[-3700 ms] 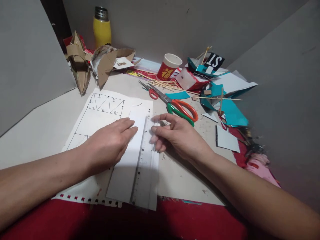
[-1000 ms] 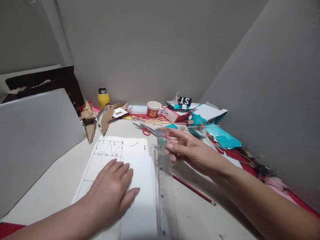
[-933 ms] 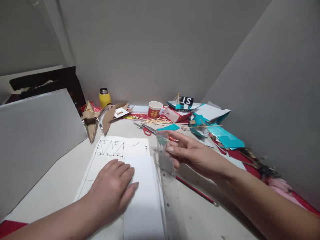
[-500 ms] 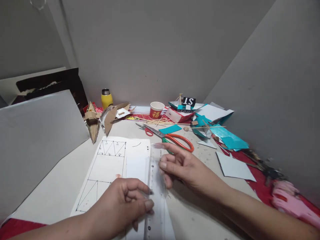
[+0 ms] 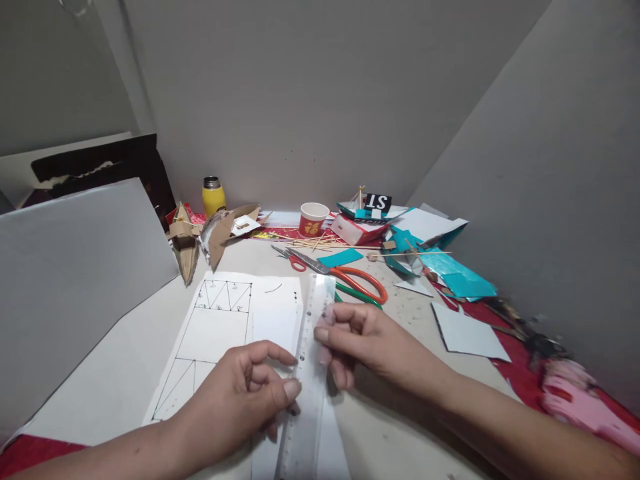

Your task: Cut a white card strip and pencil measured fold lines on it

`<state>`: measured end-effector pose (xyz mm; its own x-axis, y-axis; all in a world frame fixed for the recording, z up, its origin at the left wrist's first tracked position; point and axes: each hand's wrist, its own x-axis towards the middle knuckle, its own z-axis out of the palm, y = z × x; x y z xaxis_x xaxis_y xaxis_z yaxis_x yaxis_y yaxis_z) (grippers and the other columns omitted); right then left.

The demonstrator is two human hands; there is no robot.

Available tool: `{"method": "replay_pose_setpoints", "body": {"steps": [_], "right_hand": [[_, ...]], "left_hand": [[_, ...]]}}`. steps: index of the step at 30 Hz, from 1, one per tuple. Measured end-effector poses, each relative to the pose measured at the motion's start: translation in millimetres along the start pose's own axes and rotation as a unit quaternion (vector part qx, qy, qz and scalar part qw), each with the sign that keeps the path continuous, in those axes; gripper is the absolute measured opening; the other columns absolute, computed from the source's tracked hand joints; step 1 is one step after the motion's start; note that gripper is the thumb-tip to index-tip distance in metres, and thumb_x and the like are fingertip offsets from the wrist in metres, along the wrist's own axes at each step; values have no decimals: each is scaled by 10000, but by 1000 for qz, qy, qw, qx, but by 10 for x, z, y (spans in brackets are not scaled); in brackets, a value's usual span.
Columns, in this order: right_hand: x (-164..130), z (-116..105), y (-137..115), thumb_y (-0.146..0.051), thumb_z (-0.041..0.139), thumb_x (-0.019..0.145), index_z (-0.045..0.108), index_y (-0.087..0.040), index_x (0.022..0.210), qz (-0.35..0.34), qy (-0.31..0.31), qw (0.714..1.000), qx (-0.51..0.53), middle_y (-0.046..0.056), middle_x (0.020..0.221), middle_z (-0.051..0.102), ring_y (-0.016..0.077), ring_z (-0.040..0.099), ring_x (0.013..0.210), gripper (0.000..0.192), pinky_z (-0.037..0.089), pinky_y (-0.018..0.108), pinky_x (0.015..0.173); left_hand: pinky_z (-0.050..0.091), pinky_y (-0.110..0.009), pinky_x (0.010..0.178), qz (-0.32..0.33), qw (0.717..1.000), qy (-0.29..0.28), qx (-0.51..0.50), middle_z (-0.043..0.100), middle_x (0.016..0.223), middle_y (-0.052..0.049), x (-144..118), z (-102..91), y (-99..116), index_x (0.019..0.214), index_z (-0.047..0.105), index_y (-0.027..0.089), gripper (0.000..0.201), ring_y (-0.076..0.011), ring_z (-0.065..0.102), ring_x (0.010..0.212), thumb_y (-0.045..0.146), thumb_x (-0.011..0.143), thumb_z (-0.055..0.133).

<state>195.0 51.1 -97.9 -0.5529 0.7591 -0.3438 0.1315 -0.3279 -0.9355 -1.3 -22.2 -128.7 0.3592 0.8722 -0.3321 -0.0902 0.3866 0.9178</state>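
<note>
A clear plastic ruler (image 5: 309, 373) slants lengthwise between my hands, above the right side of a white sheet with black ruled lines (image 5: 215, 333). My right hand (image 5: 353, 340) pinches the ruler's right edge in its upper half, thumb on top. Lower down, my left hand (image 5: 255, 387) has its thumb over the left edge and curled fingers beside and below it. Past the ruler's far end lie scissors with orange handles (image 5: 363, 280) and a green-handled tool (image 5: 360, 295), partly covered by the ruler.
Behind stand a red and white paper cup (image 5: 314, 220), a yellow bottle (image 5: 214, 197) and cardboard boats (image 5: 185, 250). Thin wooden sticks (image 5: 313, 241) lie before the cup. Teal scraps (image 5: 460, 273) and a white card (image 5: 470, 330) are at right. A grey board (image 5: 85, 287) leans at left.
The ruler has tilted, its far end shifting right and away from me, its near end left. My right hand has slid down its edge; my left hand has risen slightly.
</note>
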Motion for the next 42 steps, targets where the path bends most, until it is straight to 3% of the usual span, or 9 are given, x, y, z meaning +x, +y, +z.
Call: {"method": "replay_pose_setpoints", "body": {"steps": [5,10,23,26,31,34,37,39,42], "right_hand": [[-9,60,39,-448,780,692,532,-164,681,7,11,1000,-12,-12,562,656,96,602,396,377,442,169,382],[-33,131,93,-463,779,697,526,-163,675,13,-7,1000,-9,-13,551,649,92,605,396,393,446,161,381],[-60,196,139,-529,776,674,503,-172,663,29,-26,999,-14,-36,493,613,77,558,359,449,413,151,367],[-73,214,176,-554,763,681,497,-176,654,28,-38,998,-31,-33,493,605,78,549,360,463,414,159,373],[-37,273,246,-577,715,735,486,-188,640,8,-66,994,-91,-24,487,581,77,518,371,462,398,178,399],[-7,285,169,-615,675,749,494,-193,646,-5,-105,984,-141,-17,492,562,95,527,420,470,398,199,436],[-36,163,13,-600,582,821,567,-188,699,-42,-119,964,-235,16,594,599,132,574,516,429,431,235,496],[-84,-6,-73,-546,517,871,612,-191,751,-87,-72,932,-343,41,648,627,163,596,574,387,446,266,536],[-177,-290,-101,-445,528,876,647,-193,944,-132,39,827,-545,75,766,688,215,632,662,286,448,316,604]], "left_hand": [[384,-243,602,1,996,39,75,622,828,43,-36,14,-52,1419,347,253,809,-78,457,604,365,745,779],[393,-270,587,-12,989,46,137,604,855,42,-67,74,-31,1536,132,272,1099,-87,447,567,336,663,797],[405,-269,548,15,974,39,223,594,856,32,-41,76,-128,1554,-27,275,1200,-96,482,527,289,657,770],[439,-291,594,38,968,36,245,643,873,-8,-51,105,-133,1555,-48,235,1232,-148,554,625,320,654,788],[493,-445,797,42,952,79,291,665,1138,-158,-118,123,-84,1561,12,208,1302,-323,614,980,476,587,832],[501,-443,789,49,955,81,282,683,1113,-150,-151,109,-54,1559,17,202,1275,-319,631,959,451,599,817],[492,-327,636,31,969,70,236,711,957,-65,-172,126,-37,1557,-23,222,1198,-193,621,702,324,653,756],[437,-270,553,22,974,81,212,694,889,-22,-181,150,-19,1559,-19,233,1124,-129,539,587,257,688,691],[392,-260,562,47,978,120,164,629,821,8,-169,138,26,1561,77,184,1011,-107,470,586,233,721,636]]}}
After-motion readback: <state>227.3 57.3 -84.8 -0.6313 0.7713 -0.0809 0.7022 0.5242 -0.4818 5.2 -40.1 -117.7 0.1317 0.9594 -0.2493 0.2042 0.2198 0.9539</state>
